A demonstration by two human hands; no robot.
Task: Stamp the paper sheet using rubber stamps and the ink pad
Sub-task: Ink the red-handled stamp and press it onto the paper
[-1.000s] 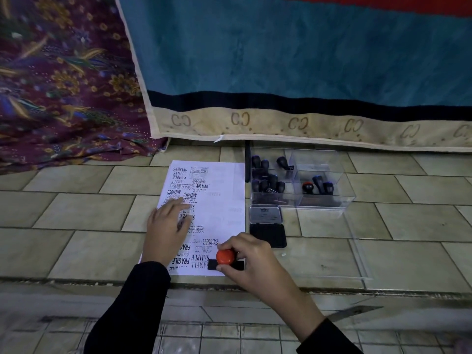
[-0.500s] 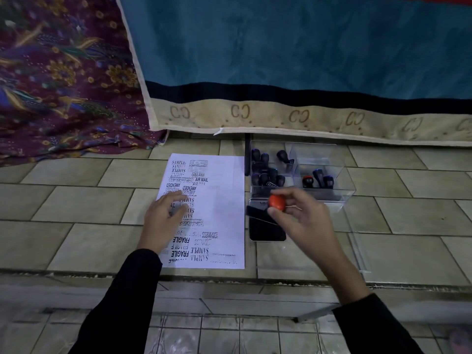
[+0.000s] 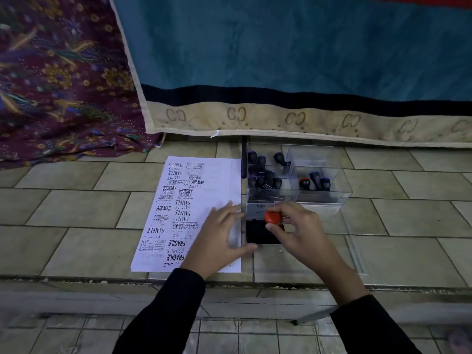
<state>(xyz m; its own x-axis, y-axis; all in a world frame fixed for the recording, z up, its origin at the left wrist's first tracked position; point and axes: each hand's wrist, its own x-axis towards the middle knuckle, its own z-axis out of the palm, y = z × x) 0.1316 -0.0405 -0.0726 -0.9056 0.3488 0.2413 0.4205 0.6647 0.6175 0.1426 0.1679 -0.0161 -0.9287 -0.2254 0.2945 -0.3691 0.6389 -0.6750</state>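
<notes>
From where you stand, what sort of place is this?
Probably a home: beige tiles, a teal blanket with a monogrammed border, and a purple floral cloth beside it.

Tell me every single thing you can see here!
Paper sheet: one, white with black prints, on the floor left of the ink pad.
Ink pad: one, black with an open grey lid, in front of the clear box.
Red-knobbed stamp: one, over the ink pad.
Clear box: one, see-through, behind the ink pad.
Stamps: roughly ten, dark, one red-topped, inside the box.
Clear lid: one, see-through, flat on the floor at right.
Blanket: one, teal with a cream border, at the back.
Patterned cloth: one, purple, back left.
Tiled floor: beige, under everything.
Left hand: rests on the paper's right edge, black sleeve.
Right hand: grips the red-knobbed stamp, black sleeve.
</notes>
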